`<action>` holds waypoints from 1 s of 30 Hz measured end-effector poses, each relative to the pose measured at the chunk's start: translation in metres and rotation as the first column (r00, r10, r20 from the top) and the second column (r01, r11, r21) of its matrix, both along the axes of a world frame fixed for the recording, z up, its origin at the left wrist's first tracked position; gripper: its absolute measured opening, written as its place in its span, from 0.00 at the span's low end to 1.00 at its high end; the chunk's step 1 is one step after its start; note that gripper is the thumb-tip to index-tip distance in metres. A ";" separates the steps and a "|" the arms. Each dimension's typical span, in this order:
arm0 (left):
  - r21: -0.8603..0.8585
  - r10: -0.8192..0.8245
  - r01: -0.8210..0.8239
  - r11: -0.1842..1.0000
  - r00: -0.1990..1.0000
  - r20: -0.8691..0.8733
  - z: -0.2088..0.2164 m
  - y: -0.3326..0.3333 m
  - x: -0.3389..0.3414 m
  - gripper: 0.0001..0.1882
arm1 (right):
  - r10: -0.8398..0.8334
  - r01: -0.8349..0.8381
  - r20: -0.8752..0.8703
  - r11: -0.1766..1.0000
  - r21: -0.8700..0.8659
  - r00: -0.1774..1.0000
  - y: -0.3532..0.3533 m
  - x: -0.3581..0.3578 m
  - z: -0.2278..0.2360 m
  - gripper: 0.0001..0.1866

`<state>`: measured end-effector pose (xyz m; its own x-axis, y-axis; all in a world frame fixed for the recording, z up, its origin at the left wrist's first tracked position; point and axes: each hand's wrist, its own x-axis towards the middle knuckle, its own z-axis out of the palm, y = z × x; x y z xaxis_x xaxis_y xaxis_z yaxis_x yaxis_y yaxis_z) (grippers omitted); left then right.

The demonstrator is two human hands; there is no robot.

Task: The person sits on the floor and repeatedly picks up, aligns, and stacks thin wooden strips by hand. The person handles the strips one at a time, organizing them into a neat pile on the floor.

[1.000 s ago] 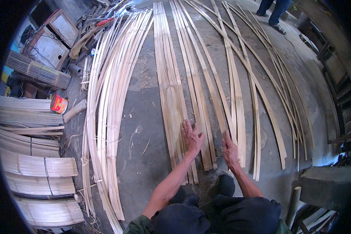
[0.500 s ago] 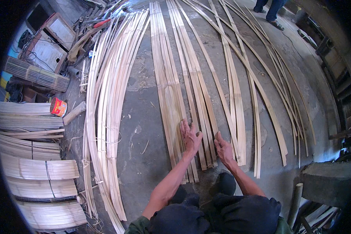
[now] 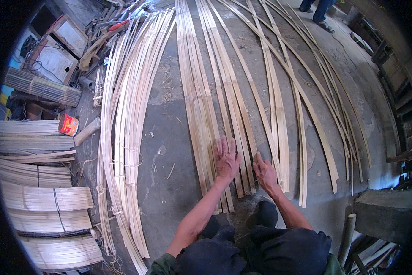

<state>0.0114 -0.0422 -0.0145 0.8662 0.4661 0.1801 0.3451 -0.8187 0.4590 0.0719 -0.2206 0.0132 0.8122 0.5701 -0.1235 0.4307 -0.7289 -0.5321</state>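
Observation:
Long pale bamboo strips (image 3: 201, 91) lie side by side on the concrete floor (image 3: 169, 151) in front of me. My left hand (image 3: 226, 158) rests flat on the near ends of the middle group, fingers spread. Close beside it, my right hand (image 3: 264, 171) presses palm down on the strips just to the right. Neither hand grips anything. My dark trousers and a shoe (image 3: 265, 213) show at the lower edge.
A thick sheaf of strips (image 3: 123, 137) curves along the left. Bundled, tied slats (image 3: 41, 206) are stacked at far left beside a red tin (image 3: 68, 124) and a rolled mat (image 3: 41, 87). Another person's feet (image 3: 318, 11) stand at the top. A concrete block (image 3: 382, 213) sits at lower right.
My right hand has shifted left, closer to my left hand. The left hand has stayed on the strip ends, its fingers now pointing more straight ahead.

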 end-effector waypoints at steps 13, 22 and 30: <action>-0.118 0.101 -0.103 0.988 0.995 -0.020 0.006 -0.005 -0.001 0.34 | -0.201 0.222 -0.099 0.925 0.308 0.975 -0.001 -0.014 0.016 0.27; -0.251 0.203 -0.170 0.953 0.972 0.114 -0.007 0.000 0.009 0.28 | -0.151 0.239 -0.210 0.834 0.498 0.966 0.017 -0.033 0.037 0.27; -0.156 0.206 -0.193 0.969 0.976 0.069 -0.006 0.002 0.007 0.29 | -0.178 0.307 -0.357 0.887 0.345 0.917 0.036 -0.021 0.029 0.26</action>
<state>0.0186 -0.0403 -0.0204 0.7376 0.6548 0.1647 0.4497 -0.6584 0.6036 0.0508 -0.1848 0.0419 0.8879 0.4139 -0.2010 0.0353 -0.4969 -0.8671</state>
